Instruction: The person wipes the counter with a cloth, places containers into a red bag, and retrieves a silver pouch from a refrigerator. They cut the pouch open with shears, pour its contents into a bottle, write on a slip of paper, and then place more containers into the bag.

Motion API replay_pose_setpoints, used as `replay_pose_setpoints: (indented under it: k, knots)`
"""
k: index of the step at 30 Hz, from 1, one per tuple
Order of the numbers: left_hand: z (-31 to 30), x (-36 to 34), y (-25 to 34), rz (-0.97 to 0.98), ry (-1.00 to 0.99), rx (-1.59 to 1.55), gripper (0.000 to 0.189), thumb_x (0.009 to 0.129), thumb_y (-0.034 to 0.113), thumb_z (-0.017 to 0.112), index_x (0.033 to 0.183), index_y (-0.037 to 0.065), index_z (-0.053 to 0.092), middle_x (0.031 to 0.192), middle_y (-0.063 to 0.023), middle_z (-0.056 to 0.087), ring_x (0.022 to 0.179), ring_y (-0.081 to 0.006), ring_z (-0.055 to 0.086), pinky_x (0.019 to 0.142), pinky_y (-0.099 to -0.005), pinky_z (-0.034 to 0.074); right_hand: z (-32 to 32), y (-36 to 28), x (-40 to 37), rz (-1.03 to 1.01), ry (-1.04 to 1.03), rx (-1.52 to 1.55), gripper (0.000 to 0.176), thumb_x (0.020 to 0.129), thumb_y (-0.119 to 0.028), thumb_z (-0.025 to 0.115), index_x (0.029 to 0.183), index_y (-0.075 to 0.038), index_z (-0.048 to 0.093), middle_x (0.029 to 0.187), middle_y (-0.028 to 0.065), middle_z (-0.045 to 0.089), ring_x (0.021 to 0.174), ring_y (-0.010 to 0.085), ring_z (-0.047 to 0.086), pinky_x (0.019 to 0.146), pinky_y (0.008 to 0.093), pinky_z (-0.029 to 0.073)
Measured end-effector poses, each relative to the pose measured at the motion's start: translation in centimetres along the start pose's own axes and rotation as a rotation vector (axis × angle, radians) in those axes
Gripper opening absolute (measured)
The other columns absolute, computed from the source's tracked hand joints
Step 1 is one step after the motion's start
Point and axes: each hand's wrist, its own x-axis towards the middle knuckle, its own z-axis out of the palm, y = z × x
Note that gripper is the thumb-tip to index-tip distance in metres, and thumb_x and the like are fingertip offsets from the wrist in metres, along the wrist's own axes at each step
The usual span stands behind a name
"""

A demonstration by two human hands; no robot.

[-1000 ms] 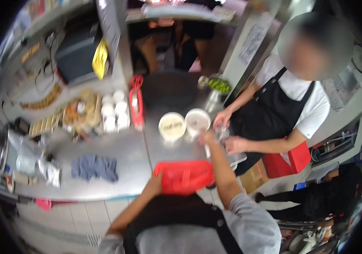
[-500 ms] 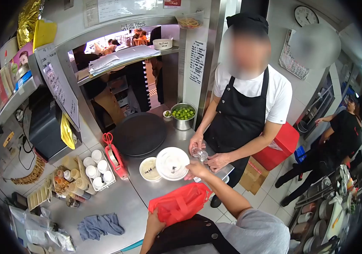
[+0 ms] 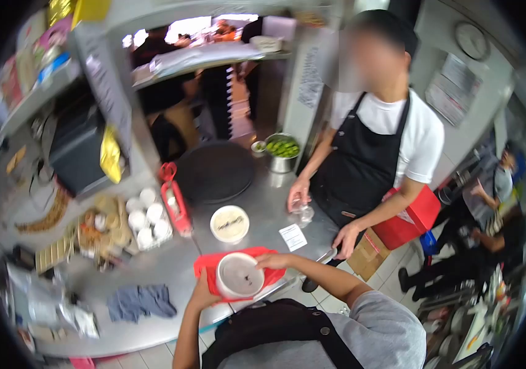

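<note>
1. Near the lower centre of the frame, the white tub (image 3: 238, 275) is at the red bag (image 3: 273, 277), with red showing on both sides of it; how deep it sits cannot be told.
2. The right hand (image 3: 273, 261) holds the tub by the right side of its rim, the grip narrow.
3. The left hand (image 3: 203, 293) grasps the bag's left edge, fingers closed on the red material.
4. Above the bag, near the centre, a second tub (image 3: 229, 223) stands on the steel counter (image 3: 213, 245), apart from both hands.
5. Right of it lies a printed slip (image 3: 292, 237).
6. At centre right, a co-worker's hand (image 3: 298, 192) holds small clear cups (image 3: 303, 212).
7. Upper centre: a black round tray (image 3: 216, 171) and a metal pot (image 3: 282, 163) of green fruit (image 3: 283, 147).
8. Left of the tray is a red tape dispenser (image 3: 176, 206); at lower left, a crumpled grey cloth (image 3: 141, 302).
</note>
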Motion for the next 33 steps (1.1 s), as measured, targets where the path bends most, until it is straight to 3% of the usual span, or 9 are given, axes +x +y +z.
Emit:
replay_pose_setpoints:
  k: [2,5,13,16,19,21,24,26,33]
  knots:
    - [-1.3,0.8,1.3,0.166,-0.132,0.178,0.089,0.057,0.019,0.081,0.133,0.006,0.037,0.131,-0.0181,0.045,0.123,-0.0325,0.041,0.103,-0.0384,0.034,-0.2,5.4,1.9,-0.113,0.164,-0.272,0.035,0.088,-0.021,0.049,0.113,0.003,0.056,0.107,0.0171,0.062,0.100,0.0235,0.057,0.091,0.0355,0.042]
    - [0.8,-0.2,-2.1,-0.114,-0.035,0.395,0.091,0.055,0.015,0.077,0.134,0.002,0.032,0.130,-0.0272,0.040,0.116,-0.0418,0.045,0.097,-0.0421,0.041,0.4,1.5,0.0,0.414,0.116,-0.552,0.033,0.091,-0.022,0.046,0.110,0.003,0.055,0.102,0.0167,0.062,0.091,0.0275,0.061,0.084,0.0409,0.047]
    - [3.4,1.3,0.0,-0.213,0.059,0.329,0.063,0.069,0.003,0.053,0.130,0.001,0.039,0.125,-0.0303,0.044,0.109,-0.0427,0.050,0.091,-0.0441,0.044,2.0,-1.4,-1.6,0.352,0.023,-0.242,0.034,0.092,-0.014,0.045,0.124,-0.001,0.047,0.124,0.0139,0.054,0.113,0.0227,0.051,0.097,0.0338,0.038]
    - [1.8,0.8,-0.1,0.007,0.348,0.342,0.049,0.067,-0.001,0.052,0.116,0.006,0.056,0.121,-0.0283,0.048,0.094,-0.0406,0.057,0.077,-0.0448,0.050,2.2,-3.5,-2.1,0.650,0.101,-0.008,0.037,0.089,-0.015,0.049,0.124,-0.002,0.048,0.121,0.0159,0.055,0.110,0.0253,0.053,0.095,0.0364,0.040]
    - [1.6,-0.9,-0.5,-0.044,0.135,0.439,0.052,0.067,-0.002,0.051,0.118,0.007,0.055,0.120,-0.0268,0.050,0.092,-0.0401,0.058,0.076,-0.0443,0.051,2.7,-4.8,-2.1,0.475,0.067,-0.763,0.035,0.085,-0.014,0.051,0.117,-0.001,0.053,0.108,0.0179,0.059,0.096,0.0283,0.059,0.088,0.0395,0.045]
    - [1.9,-1.1,0.3,-0.070,0.092,0.421,0.052,0.066,-0.002,0.052,0.118,0.007,0.055,0.120,-0.0259,0.050,0.091,-0.0397,0.058,0.076,-0.0440,0.050,5.3,-3.7,-0.8,0.329,0.444,-1.452,0.030,0.080,-0.010,0.048,0.105,0.003,0.058,0.094,0.0172,0.061,0.090,0.0272,0.059,0.081,0.0409,0.046]
    - [2.2,-0.5,0.6,-0.078,0.068,0.369,0.054,0.065,-0.002,0.053,0.118,0.006,0.055,0.116,-0.0242,0.053,0.092,-0.0395,0.058,0.078,-0.0432,0.049,8.6,-7.3,3.4,-0.049,0.456,-1.232,0.023,0.079,-0.012,0.049,0.091,0.001,0.065,0.090,0.0139,0.063,0.092,0.0255,0.057,0.076,0.0416,0.044]
    - [2.4,-0.1,0.3,-0.057,0.088,0.341,0.055,0.063,-0.003,0.054,0.117,0.005,0.055,0.112,-0.0234,0.056,0.094,-0.0398,0.057,0.079,-0.0426,0.049,10.3,-9.9,6.0,0.056,0.057,-1.486,0.022,0.078,-0.015,0.051,0.092,-0.006,0.065,0.094,0.0078,0.064,0.096,0.0250,0.057,0.079,0.0399,0.044]
    - [-1.2,-2.2,0.2,-0.173,0.071,0.086,0.049,0.062,-0.001,0.055,0.111,0.002,0.059,0.100,-0.0250,0.060,0.095,-0.0389,0.057,0.085,-0.0416,0.047,9.3,-0.8,5.7,0.467,0.011,-1.429,0.026,0.085,-0.017,0.045,0.097,-0.008,0.066,0.094,0.0057,0.067,0.097,0.0239,0.060,0.074,0.0400,0.049]
